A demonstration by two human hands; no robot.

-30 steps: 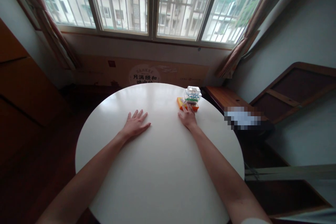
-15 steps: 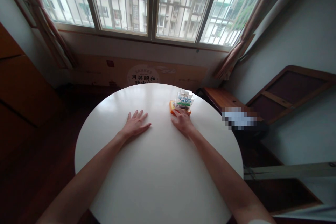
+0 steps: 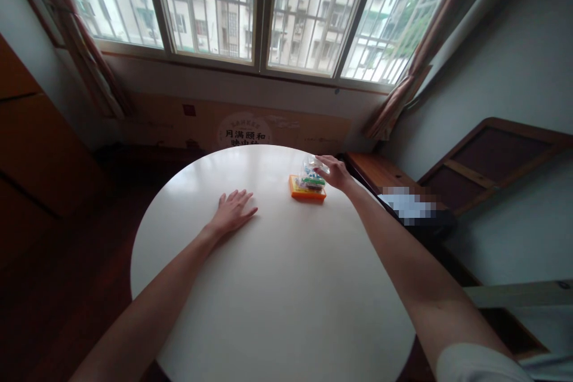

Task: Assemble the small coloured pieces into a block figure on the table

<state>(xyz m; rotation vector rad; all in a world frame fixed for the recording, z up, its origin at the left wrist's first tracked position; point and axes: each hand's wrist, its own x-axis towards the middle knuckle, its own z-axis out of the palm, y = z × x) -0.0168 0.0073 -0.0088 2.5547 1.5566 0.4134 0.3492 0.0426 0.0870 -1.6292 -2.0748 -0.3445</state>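
My left hand (image 3: 233, 210) lies flat on the white round table (image 3: 268, 286), its fingers spread and holding nothing. At the right rear of the table, several clear plastic boxes (image 3: 312, 180) are stacked on an orange box (image 3: 308, 194) with a yellow top. Green, blue and brown bits show through the clear walls. My right hand (image 3: 335, 172) reaches in from the right, with thumb and fingers around the topmost clear plastic box (image 3: 312, 163). Part of that box is hidden behind the fingers.
Beyond the table stands a long printed cardboard panel (image 3: 286, 125) under the barred window. To the right are a wooden bench (image 3: 376, 170) with a blurred pale item on it and a wooden-framed panel (image 3: 496, 155). Curtains hang at both sides.
My right hand has moved from the front of the orange box up and right to the top of the stack. The orange box's front now shows. My left hand stays put.
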